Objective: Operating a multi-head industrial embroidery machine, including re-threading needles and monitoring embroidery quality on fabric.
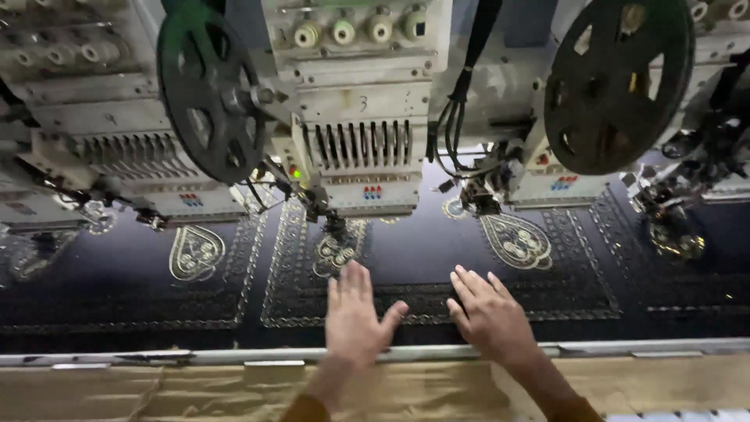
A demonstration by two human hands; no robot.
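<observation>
My left hand (355,316) lies flat, fingers together, on a dark navy fabric (437,242) embroidered with gold teardrop motifs and rectangular borders. My right hand (488,312) rests palm down beside it, fingers slightly spread, on the same cloth near a border band. Neither hand holds anything. Just beyond my left fingertips is a gold teardrop motif (337,252) under the needle of the middle embroidery head (361,148). Another finished teardrop (516,241) lies beyond my right hand.
Several embroidery heads stand in a row above the cloth, with two large dark spoked wheels (211,90) (617,82) in front of them. A metal frame rail (437,353) runs along the near edge, with tan backing material (195,391) below it. Black cables (457,109) hang at the centre.
</observation>
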